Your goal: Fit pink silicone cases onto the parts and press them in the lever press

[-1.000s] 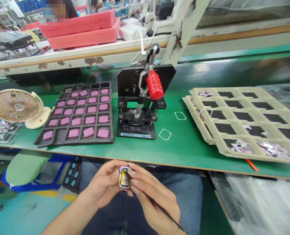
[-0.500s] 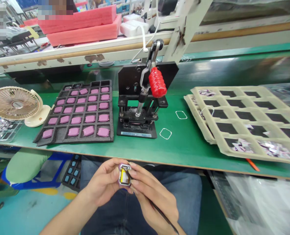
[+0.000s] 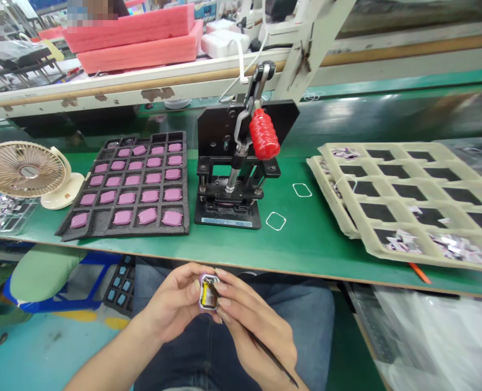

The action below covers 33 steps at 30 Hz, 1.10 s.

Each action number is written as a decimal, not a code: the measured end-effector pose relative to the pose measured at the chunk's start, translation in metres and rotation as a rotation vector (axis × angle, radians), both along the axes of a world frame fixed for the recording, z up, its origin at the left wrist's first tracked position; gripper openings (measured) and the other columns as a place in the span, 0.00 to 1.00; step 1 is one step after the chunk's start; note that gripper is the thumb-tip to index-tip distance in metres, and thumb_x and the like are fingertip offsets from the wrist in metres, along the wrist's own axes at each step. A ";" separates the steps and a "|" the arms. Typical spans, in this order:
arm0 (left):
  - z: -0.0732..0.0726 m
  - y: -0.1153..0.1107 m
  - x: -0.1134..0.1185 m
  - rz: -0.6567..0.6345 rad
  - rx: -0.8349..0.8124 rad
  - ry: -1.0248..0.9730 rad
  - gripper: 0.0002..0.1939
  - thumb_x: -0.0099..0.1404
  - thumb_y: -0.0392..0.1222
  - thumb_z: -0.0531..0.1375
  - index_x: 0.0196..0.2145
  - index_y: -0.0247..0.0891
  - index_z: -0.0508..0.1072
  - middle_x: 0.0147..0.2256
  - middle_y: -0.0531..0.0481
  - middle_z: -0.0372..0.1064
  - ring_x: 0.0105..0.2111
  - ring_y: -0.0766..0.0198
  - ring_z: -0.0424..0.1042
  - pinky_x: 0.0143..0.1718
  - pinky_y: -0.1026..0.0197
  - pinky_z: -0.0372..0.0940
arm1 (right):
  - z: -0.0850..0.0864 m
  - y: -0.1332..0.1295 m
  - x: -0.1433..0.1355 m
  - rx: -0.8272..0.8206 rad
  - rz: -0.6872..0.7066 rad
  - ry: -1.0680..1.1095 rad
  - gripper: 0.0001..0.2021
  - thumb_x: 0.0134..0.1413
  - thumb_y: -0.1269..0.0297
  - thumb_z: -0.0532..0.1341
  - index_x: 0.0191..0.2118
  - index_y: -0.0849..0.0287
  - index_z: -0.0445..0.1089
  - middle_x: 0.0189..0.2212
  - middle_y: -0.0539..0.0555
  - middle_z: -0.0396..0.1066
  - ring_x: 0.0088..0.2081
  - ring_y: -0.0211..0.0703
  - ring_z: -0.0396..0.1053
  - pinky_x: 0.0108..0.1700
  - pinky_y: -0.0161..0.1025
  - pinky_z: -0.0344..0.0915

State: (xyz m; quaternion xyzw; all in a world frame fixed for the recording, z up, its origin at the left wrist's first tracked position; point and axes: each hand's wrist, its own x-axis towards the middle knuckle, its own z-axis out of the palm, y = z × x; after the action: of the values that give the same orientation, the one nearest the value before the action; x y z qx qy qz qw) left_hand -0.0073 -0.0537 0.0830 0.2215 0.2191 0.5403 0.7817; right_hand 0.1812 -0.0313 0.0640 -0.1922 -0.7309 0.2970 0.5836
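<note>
My left hand [image 3: 175,301] holds a small purple watch case [image 3: 202,307] above my lap, fingers and thumb around its edge. Its open side faces up, showing a white rim and a yellow and silver inside. In my right hand [image 3: 257,317] is a pair of dark, thin tweezers [image 3: 271,354], their back end sticking out below the palm. The tweezer tips reach into the case near its upper part, and my right fingers touch its right edge. Exactly what the tips touch is too small to make out.
Ahead stands a black hand press [image 3: 228,209] with a red handle [image 3: 264,134]. A black foam tray [image 3: 102,222] of purple cases lies left, beside a fan [image 3: 24,169]. Two white gaskets [image 3: 275,221] lie right of the press. Stacked cream trays [image 3: 371,244] hold small parts.
The tweezers and right fingers have shifted very slightly at the watch case, which has tilted a little. Both hands keep their hold.
</note>
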 end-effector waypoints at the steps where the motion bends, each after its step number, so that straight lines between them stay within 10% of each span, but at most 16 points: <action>1: 0.000 0.000 0.000 0.003 -0.002 0.002 0.16 0.70 0.44 0.76 0.53 0.42 0.82 0.45 0.46 0.77 0.40 0.60 0.79 0.41 0.61 0.80 | 0.000 0.000 0.000 -0.001 0.000 0.001 0.25 0.58 0.91 0.66 0.58 0.64 0.77 0.58 0.61 0.77 0.64 0.60 0.74 0.62 0.56 0.80; 19: -0.001 -0.002 0.006 0.039 -0.082 0.034 0.13 0.72 0.45 0.74 0.51 0.41 0.83 0.44 0.44 0.77 0.39 0.60 0.79 0.41 0.61 0.79 | -0.011 -0.002 0.003 0.054 -0.039 -0.023 0.27 0.57 0.92 0.65 0.59 0.64 0.77 0.60 0.63 0.76 0.64 0.62 0.74 0.59 0.58 0.82; 25: 0.000 -0.003 0.005 0.079 -0.126 0.071 0.14 0.71 0.45 0.74 0.52 0.40 0.82 0.48 0.38 0.76 0.43 0.54 0.79 0.43 0.59 0.78 | 0.000 -0.008 0.011 -0.056 -0.287 0.126 0.26 0.60 0.89 0.63 0.56 0.56 0.80 0.58 0.57 0.78 0.57 0.55 0.80 0.56 0.53 0.83; 29: -0.006 -0.008 0.002 0.107 -0.188 0.084 0.19 0.70 0.45 0.75 0.57 0.43 0.81 0.51 0.36 0.75 0.45 0.52 0.79 0.43 0.58 0.77 | 0.020 0.046 0.033 -0.087 -0.579 0.166 0.16 0.63 0.79 0.70 0.52 0.53 0.84 0.52 0.56 0.82 0.50 0.53 0.83 0.56 0.53 0.82; 33: -0.010 -0.011 0.003 0.054 -0.193 0.128 0.19 0.70 0.45 0.75 0.56 0.43 0.82 0.52 0.35 0.75 0.45 0.51 0.78 0.39 0.58 0.76 | 0.063 0.172 0.064 -0.270 -0.744 0.136 0.13 0.66 0.56 0.71 0.50 0.58 0.85 0.46 0.57 0.83 0.50 0.54 0.83 0.61 0.55 0.78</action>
State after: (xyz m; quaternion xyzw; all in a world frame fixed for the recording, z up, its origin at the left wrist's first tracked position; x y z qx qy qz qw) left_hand -0.0038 -0.0650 0.0729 0.1733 0.3256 0.5220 0.7691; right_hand 0.2453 0.1409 0.1274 -0.4986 -0.5256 0.1710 0.6678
